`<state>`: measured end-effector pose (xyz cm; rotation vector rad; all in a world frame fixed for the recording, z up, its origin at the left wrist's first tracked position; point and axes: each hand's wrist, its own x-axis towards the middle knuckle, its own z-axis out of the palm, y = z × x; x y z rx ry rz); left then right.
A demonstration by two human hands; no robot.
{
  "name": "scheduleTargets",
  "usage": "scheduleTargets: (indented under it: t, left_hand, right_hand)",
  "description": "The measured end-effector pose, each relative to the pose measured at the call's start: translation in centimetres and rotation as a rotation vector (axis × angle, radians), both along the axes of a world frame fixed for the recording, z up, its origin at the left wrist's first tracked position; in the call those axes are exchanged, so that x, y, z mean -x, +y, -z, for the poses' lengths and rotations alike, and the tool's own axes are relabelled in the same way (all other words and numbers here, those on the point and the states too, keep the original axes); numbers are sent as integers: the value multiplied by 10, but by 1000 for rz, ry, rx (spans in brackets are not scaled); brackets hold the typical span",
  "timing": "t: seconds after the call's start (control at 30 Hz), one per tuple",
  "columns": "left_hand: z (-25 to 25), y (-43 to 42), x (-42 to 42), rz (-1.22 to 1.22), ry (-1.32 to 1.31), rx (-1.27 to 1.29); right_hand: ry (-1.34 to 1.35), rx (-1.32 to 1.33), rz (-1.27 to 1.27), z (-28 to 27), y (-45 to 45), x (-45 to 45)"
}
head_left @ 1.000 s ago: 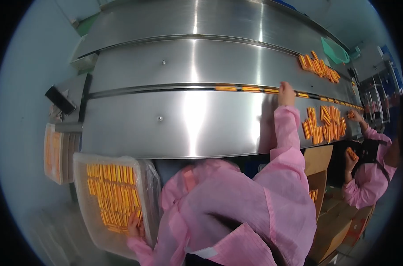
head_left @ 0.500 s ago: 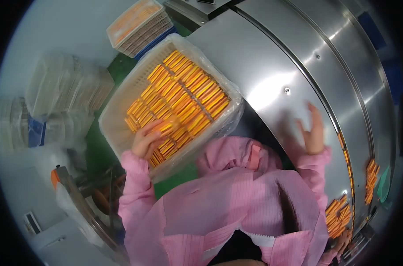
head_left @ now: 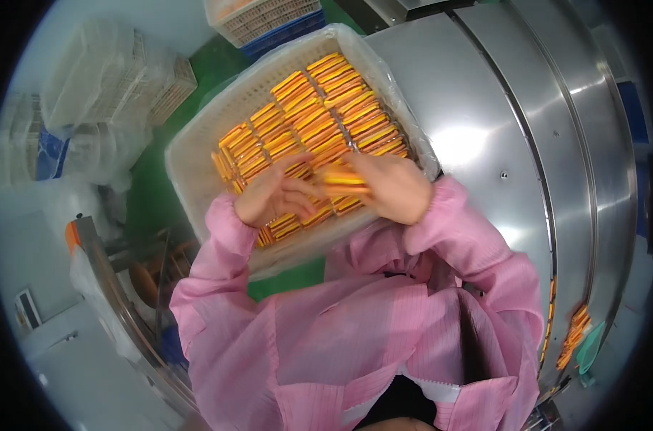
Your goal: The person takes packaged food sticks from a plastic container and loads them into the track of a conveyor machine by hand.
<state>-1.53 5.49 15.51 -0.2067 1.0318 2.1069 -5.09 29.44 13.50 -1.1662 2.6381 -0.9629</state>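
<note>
A large white crate [head_left: 197, 136] lined with clear plastic holds rows of slim orange-and-yellow wrapped sticks [head_left: 315, 122]. Over its near part, my right hand [head_left: 398, 188] grips a small bundle of wrapped sticks [head_left: 343, 179] between thumb and fingers. My left hand [head_left: 276, 192] is just left of that bundle, its fingers apart and slightly blurred; I see nothing held in it. Whether its fingertips touch the bundle I cannot tell.
A steel machine surface [head_left: 441, 79] runs along the right, with more sticks [head_left: 575, 334] at its lower end beside a green scoop-like item [head_left: 590, 348]. Stacked crates [head_left: 265, 21] stand behind, others [head_left: 100, 79] at left. A metal frame [head_left: 114, 287] is at lower left.
My right hand has come from the steel surface to the crate and now holds a bundle. My left hand, which held sticks over the crate, has moved right and opened. The view has shifted.
</note>
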Motion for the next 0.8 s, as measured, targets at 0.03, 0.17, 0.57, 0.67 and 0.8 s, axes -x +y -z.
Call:
scheduleTargets:
  t: [0.03,0.17,0.57,0.67,0.8]
  left_hand:
    - [35,-18,-3,25,116,354]
    - [127,-47,-35,522,490,1228]
    - [223,-56,-54,242,167,1155]
    - [206,-38,-37,-37,-156,884]
    - [212,-52,-28,-231,-432,584]
  right_hand:
    - [-137,72,66,1,15,-1]
    - [-536,536,351,-1,87,-5]
    - [-82,447,1041,66,286,4]
    - [-91,86,1158,65,278,29]
    - [-33,-245,1076,103,286,53]
